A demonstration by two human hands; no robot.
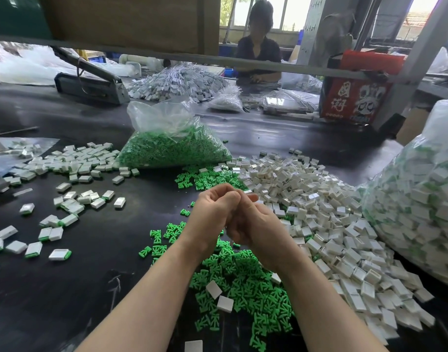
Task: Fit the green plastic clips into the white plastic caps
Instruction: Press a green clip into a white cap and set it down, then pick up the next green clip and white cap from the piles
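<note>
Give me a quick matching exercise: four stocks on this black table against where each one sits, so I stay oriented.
Things:
1. clear plastic bag of green clips
2. loose heap of empty white plastic caps
3. scattered white caps fitted with green clips
4. large clear bag of finished caps

Places:
A. far right edge
B. left of the hands
C. centre, behind the hands
D. right of the hands

Pairs: 1-C, 2-D, 3-B, 4-A
</note>
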